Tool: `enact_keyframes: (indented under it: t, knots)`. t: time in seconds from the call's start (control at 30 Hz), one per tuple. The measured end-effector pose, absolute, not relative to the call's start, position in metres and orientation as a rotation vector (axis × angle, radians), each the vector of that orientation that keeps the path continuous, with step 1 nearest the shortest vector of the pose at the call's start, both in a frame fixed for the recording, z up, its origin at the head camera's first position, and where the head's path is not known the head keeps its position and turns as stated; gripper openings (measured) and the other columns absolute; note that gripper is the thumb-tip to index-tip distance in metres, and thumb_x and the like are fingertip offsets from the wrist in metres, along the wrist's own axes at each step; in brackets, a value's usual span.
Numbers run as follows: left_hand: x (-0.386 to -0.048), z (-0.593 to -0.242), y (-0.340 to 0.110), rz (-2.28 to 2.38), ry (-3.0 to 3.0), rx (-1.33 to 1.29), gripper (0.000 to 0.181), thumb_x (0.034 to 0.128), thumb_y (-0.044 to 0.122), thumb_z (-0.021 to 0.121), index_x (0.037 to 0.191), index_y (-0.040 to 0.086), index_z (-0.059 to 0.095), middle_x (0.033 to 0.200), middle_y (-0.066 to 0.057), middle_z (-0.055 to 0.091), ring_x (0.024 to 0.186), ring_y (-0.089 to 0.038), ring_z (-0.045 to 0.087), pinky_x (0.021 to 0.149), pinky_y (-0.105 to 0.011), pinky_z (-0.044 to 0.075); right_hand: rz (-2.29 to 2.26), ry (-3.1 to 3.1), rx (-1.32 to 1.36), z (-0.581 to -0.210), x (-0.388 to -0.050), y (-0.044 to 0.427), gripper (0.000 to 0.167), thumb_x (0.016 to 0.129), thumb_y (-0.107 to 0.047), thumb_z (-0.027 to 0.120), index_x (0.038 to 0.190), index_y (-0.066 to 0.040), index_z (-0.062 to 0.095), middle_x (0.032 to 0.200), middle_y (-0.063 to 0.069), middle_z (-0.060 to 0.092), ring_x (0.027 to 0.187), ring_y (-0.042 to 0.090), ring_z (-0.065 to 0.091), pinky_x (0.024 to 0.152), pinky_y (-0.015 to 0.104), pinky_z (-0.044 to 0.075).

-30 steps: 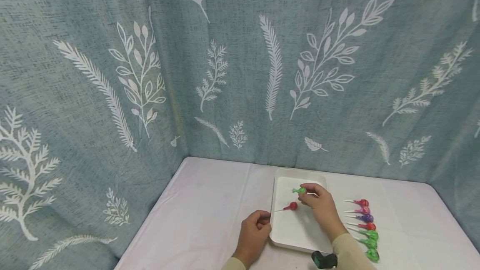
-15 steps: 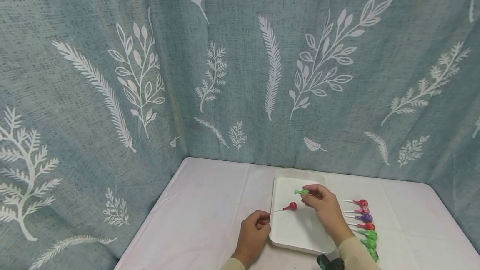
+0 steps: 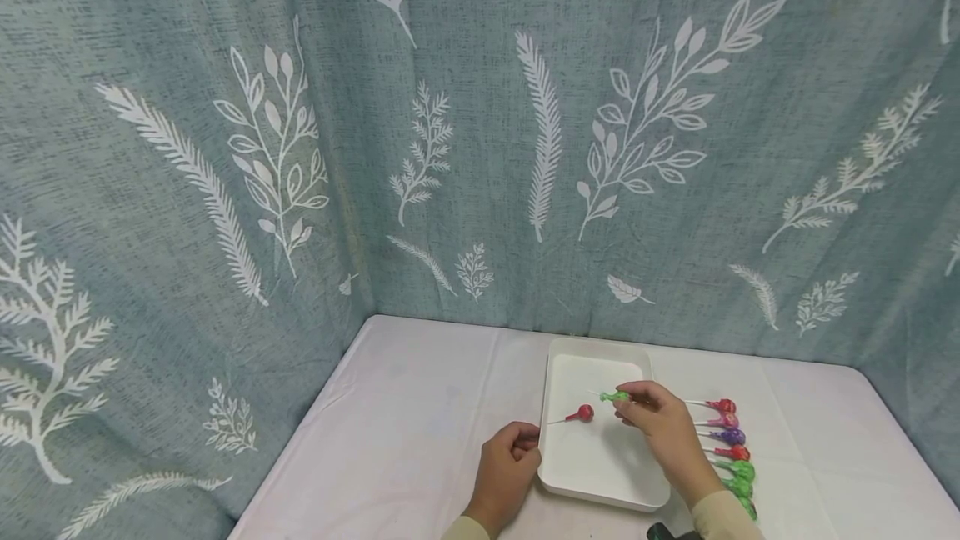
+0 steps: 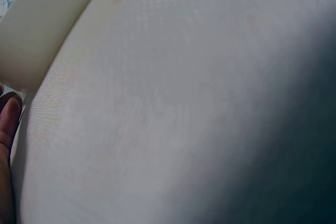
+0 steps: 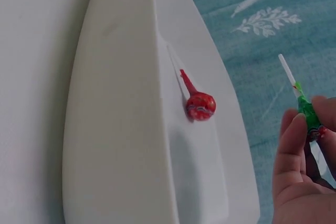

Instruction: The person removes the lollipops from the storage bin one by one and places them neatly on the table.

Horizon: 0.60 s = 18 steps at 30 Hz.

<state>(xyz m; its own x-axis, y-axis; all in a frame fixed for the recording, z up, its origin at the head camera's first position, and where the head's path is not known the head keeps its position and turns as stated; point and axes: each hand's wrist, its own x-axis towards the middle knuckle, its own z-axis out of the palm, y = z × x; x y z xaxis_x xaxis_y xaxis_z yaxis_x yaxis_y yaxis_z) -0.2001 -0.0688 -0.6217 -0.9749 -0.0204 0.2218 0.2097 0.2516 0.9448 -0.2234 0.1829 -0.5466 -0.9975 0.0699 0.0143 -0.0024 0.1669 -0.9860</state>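
Observation:
My right hand (image 3: 660, 419) pinches a green-wrapped lollipop (image 3: 613, 397) between thumb and fingers, over the right half of a white tray (image 3: 600, 502). Its white stick points left in the head view; in the right wrist view the green lollipop (image 5: 308, 109) points stick upward. A red lollipop (image 3: 584, 413) lies on the tray floor, stick to the left. Beside the tray's left wall, my left hand (image 3: 506, 469) has curled fingers and holds that edge. The left wrist view catches only part of the left hand's fingers (image 4: 8, 124) near the tray wall.
Right of the tray, several lollipops (image 3: 727, 436) lie in a column on the white tablecloth (image 3: 442, 390), red, pink, purple and green. My right forearm covers some of their sticks. A blue-green curtain (image 3: 480, 148) with white leaf patterns hangs behind and at the left.
My right hand has moved a little right and nearer to me, carrying the green lollipop. The left hand, tray and red lollipop stay as they were.

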Motion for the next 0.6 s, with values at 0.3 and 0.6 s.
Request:
enact_keyframes:
  t: [0.3, 0.6]
  knots:
    - [-0.199, -0.623, -0.069, -1.819, -2.312, -0.187, 0.027, 0.0838, -0.002, 0.068, 0.107, 0.006, 0.078, 0.092, 0.002, 0.074, 0.075, -0.009, 0.066, 0.07, -0.023, 0.055, 1.982, -2.372, -0.058, -0.547, -0.218, 0.197, 0.031, 0.103, -0.007, 0.073, 0.129, 0.007, 0.068, 0.114, 0.014, 0.074, 0.101, 0.024, 0.072, 0.086, 0.03, 0.061]
    - [-0.198, -0.621, -0.069, -1.833, -2.307, -0.189, 0.027, 0.0832, -0.002, 0.068, 0.107, 0.005, 0.078, 0.088, 0.003, 0.073, 0.073, -0.008, 0.065, 0.069, -0.022, 0.054, 1.902, -2.434, -0.117, -0.546, -0.211, 0.212, 0.032, 0.1, -0.007, 0.076, 0.127, 0.007, 0.07, 0.108, 0.012, 0.074, 0.096, 0.021, 0.072, 0.086, 0.032, 0.061]
